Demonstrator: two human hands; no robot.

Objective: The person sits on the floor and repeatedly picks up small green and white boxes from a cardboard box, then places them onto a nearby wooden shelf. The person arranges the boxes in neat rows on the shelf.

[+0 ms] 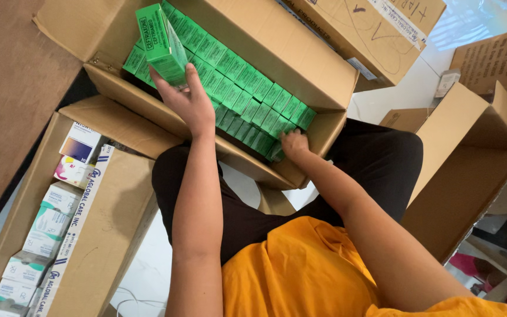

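The green box is a small oblong carton, bright green with dark print on its side, lifted clear above the rows of matching green boxes packed in the open cardboard carton. The left hand clamps it from below, fingers wrapped on its near end. The right hand rests at the rows' near corner, fingers curled down among the boxes; whether they grip one, I cannot tell.
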